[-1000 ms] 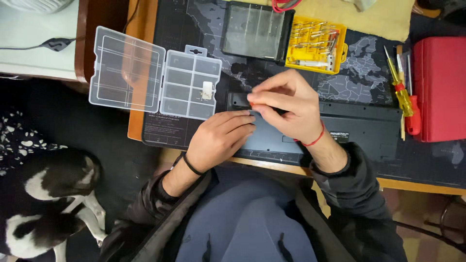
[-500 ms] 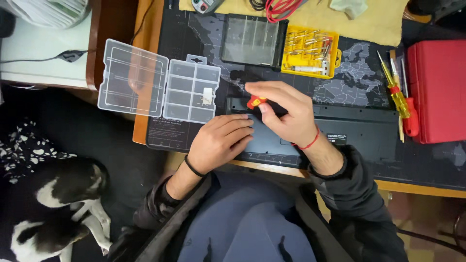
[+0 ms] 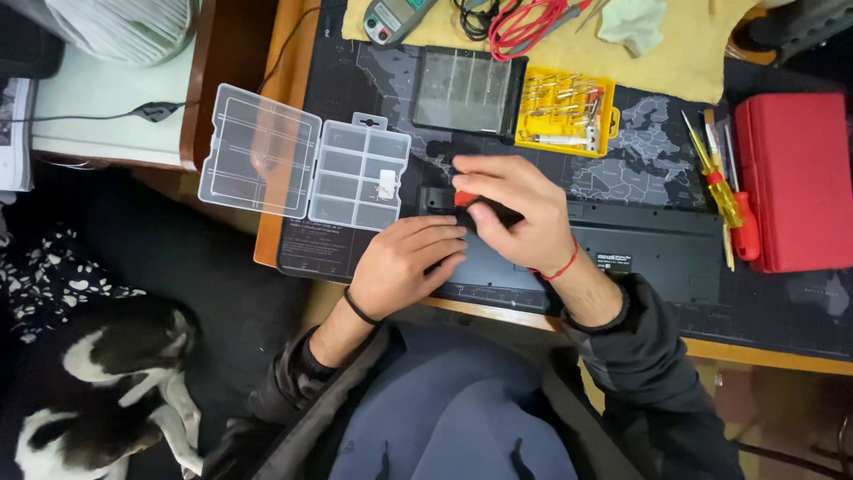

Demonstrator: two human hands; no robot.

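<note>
Right hand [image 3: 515, 213] grip closed on screwdriver [image 3: 468, 198] handle, left hand [image 3: 404, 267] flat, holding nothing, steadying keyboard [image 3: 657, 249] at 7 o'clock; keyboard looks light, rigid, flexes—brace edges.

Right hand [image 3: 515, 213] now curled tighter over the red-and-black handled screwdriver [image 3: 468, 199], less of the handle showing, left hand [image 3: 404, 267] fingers stretched flatter on the black keyboard [image 3: 657, 249]
</note>
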